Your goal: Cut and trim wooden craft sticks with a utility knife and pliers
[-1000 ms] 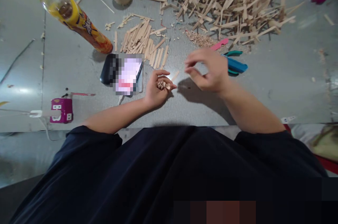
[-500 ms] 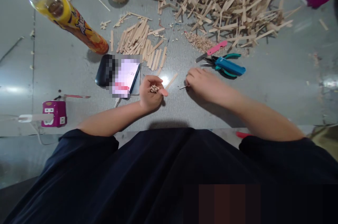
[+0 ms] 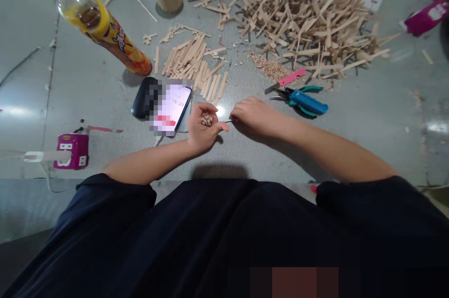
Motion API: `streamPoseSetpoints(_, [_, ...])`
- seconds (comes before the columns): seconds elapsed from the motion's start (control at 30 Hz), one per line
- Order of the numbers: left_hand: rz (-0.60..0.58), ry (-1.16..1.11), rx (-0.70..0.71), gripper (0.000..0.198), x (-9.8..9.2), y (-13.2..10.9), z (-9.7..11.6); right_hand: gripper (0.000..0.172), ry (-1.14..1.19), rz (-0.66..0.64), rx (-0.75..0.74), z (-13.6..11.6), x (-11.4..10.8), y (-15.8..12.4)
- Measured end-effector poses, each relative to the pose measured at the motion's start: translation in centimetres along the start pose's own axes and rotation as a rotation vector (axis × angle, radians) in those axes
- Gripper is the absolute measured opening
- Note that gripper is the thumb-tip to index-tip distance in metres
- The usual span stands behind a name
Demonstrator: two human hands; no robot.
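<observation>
Cupped in my left hand (image 3: pixel 203 136) is a cluster of small wooden pieces (image 3: pixel 206 120), with the fingers curled around it and the thumb stretched out to the right. Just to the right, my right hand (image 3: pixel 257 115) pinches a thin stick-like tool (image 3: pixel 228 121), whose tip points at the left thumb. Most of the tool is hidden by the fingers, so its kind does not show. Beyond the hands lie short flat wooden sticks (image 3: pixel 211 87). A lit phone (image 3: pixel 173 108) showing a clock display lies left of my left hand.
Blue-handled pliers (image 3: pixel 307 101) and a pink-handled knife (image 3: pixel 293 77) lie beyond my right hand, near wood shavings (image 3: pixel 271 69). A large heap of wooden sticks (image 3: pixel 312 22) covers the back. A yellow-capped bottle (image 3: pixel 119 43), a dark case (image 3: pixel 144 99) and a purple power adapter (image 3: pixel 72 150) stand left.
My right hand has come leftward with the thin tool, its tip now close to my left thumb. The left hand keeps the wooden cluster. The whole view has shifted slightly.
</observation>
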State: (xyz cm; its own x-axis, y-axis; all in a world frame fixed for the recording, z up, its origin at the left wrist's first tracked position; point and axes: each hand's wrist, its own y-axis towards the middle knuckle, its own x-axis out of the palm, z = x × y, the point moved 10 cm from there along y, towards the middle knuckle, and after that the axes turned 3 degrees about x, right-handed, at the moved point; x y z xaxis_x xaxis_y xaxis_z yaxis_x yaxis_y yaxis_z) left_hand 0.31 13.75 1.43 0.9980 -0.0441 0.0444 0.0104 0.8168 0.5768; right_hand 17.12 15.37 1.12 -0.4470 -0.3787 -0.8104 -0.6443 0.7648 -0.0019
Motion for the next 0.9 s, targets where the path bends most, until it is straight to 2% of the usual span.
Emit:
streamPoseSetpoints(0.1, [0.015, 0.001, -0.054, 0.071, 0.0, 0.1, -0.8, 0.017, 0.088, 0.077, 0.023, -0.3, -1.0, -0.3])
streamPoseSetpoints(0.2, [0.001, 0.044, 0.013, 0.070, 0.2, 0.4, 0.0, 0.026, 0.253, 0.166, 0.003, -2.3, -1.6, -0.6])
streamPoseSetpoints(0.33, [-0.058, 0.094, 0.112, 0.044, 0.7, 0.4, 1.5, 0.031, 0.385, 0.122, -0.106, -4.0, -1.0, 0.3])
streamPoseSetpoints(0.43, [-0.060, 0.150, 0.104, 0.028, 0.7, 0.2, 1.7, 0.026, 0.352, 0.067, -0.155, -2.3, -1.6, 2.5])
streamPoseSetpoints(0.53, [-0.067, 0.190, 0.131, 0.020, 1.0, 0.0, 2.0, 0.020, 0.205, 0.103, -0.159, 0.3, -3.4, 5.4])
streamPoseSetpoints(0.57, [-0.079, 0.193, 0.141, 0.019, 1.2, 0.0, 2.0, 0.027, 0.032, 0.072, -0.192, 0.4, -3.3, 6.4])
streamPoseSetpoints(0.63, [-0.101, 0.174, 0.156, 0.019, 1.5, -0.1, 2.1, 0.040, -0.249, -0.005, -0.244, 0.3, -2.6, 7.9])
streamPoseSetpoints(0.7, [-0.139, 0.136, 0.162, 0.019, 1.9, -0.2, 2.1, 0.041, -0.459, -0.078, -0.290, -0.2, -1.7, 8.7])
streamPoseSetpoints(0.8, [-0.224, 0.086, 0.184, 0.019, 2.7, -0.6, 2.5, 0.033, -0.626, -0.160, -0.310, -0.9, -0.9, 9.3])
streamPoseSetpoints(0.9, [-0.314, 0.079, 0.231, 0.019, 3.5, -1.1, 3.2, 0.031, -0.694, -0.234, -0.275, -0.9, -0.8, 9.6])
